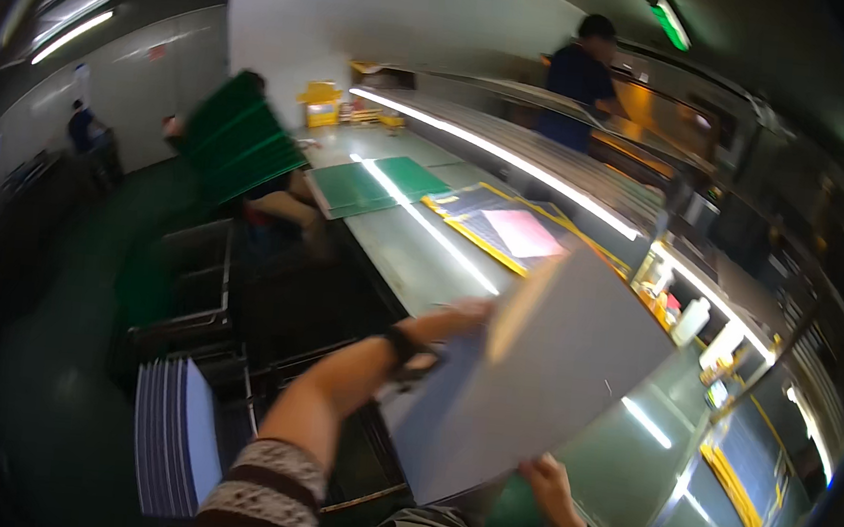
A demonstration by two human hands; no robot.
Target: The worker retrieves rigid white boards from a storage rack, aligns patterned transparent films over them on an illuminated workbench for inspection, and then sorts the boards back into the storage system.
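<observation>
Evidently, a broad grey panel (563, 376) is held up at a tilt before the wearer's body, by the near side of the desk (615, 466); whether any edge is rested on the desk cannot be told. It is gripped by both hands. The left hand (452, 321) is closed at the upper left edge, its fingertips blurred; the right hand (551, 486) is closed on the lower edge, near the bottom right.

The panel is judged to be thin, fairly light and stiff, since its outline is kept nearly straight between two holds. A paler wedge and a bluish zone are noted toward the left; whether these are caused by a bend or by the lighting cannot be established. Some flex across the middle is considered possible. The face looks smooth, so slipping under a loose grip is to be allowed for, and the corners are rated as the parts most easily dented.

Opposite edges are recommended as holds, with the palms kept off the face. Similar upright panels are observed in a stack (166, 437) at the left. On the desk, a green board (388, 188) and a pink sheet (523, 234) are found beyond the panel.
</observation>
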